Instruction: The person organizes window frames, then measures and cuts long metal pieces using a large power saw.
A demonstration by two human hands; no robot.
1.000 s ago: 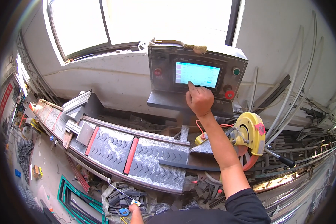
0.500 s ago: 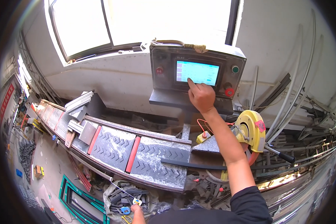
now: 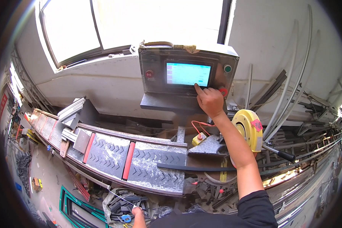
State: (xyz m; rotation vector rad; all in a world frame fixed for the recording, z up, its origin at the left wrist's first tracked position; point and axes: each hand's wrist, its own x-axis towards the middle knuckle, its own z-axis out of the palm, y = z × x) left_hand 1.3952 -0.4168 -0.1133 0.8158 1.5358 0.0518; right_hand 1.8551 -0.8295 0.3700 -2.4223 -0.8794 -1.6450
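My right hand [image 3: 211, 102] is raised to a control panel [image 3: 154, 85]. Its index finger is stretched out to the lower right of the lit touch screen [image 3: 184, 72], and the other fingers are curled with nothing in them. At the lower edge my left hand [image 3: 138, 217] is closed round a small white object [image 3: 134, 206], mostly hidden by the fingers. A thin pale line runs from it to the end of a grey tube [image 3: 105, 186] along the bench. Beside this hand is a round blue object [image 3: 126, 218].
A roller bench [image 3: 110, 152] with red rollers stretches left, a dark strip [image 3: 193, 167] lying across its right end. A saw with a yellow guard [image 3: 250, 127] and black handle [image 3: 286, 155] stands right. Offcuts [image 3: 129, 201] and green-edged frames [image 3: 70, 205] lie below.
My right fingertip has moved rightward across the screen, from its lower middle to its lower right. The whole view has shifted slightly. Less of the object in my left hand shows.
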